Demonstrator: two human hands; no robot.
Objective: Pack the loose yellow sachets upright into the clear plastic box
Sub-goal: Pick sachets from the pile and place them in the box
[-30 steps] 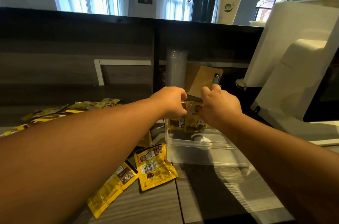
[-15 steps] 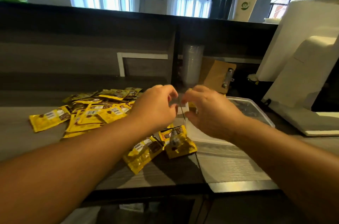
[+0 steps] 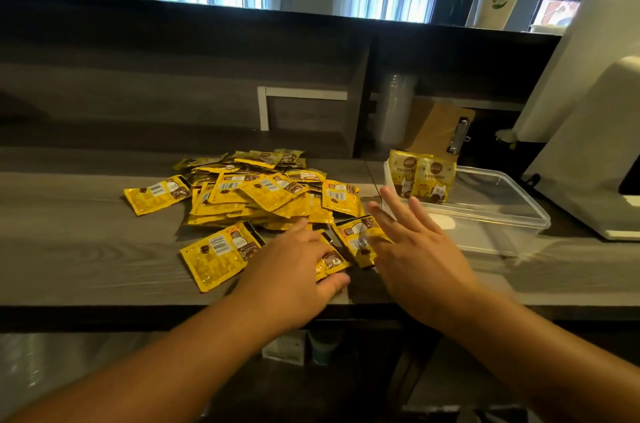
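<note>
A heap of loose yellow sachets [image 3: 256, 194] lies on the grey wooden counter, left of a clear plastic box [image 3: 502, 215]. Two sachets [image 3: 420, 177] stand upright against the box's far left wall. My left hand [image 3: 294, 273] rests palm down on a sachet [image 3: 332, 258] at the near edge of the heap, fingers curled around it. My right hand [image 3: 415, 249] hovers flat with its fingers spread, over another sachet [image 3: 358, 239] just left of the box, holding nothing.
A white machine [image 3: 595, 132] stands right of the box. Behind the box lean a brown clipboard [image 3: 440, 132] and a stack of clear cups [image 3: 394, 111]. A raised dark ledge [image 3: 242, 24] backs the counter. The counter's front edge [image 3: 173, 305] runs under my wrists.
Both hands have left the box, where they set sachets upright, and moved back left and down to the near sachets. The view has shifted left, showing the whole heap.
</note>
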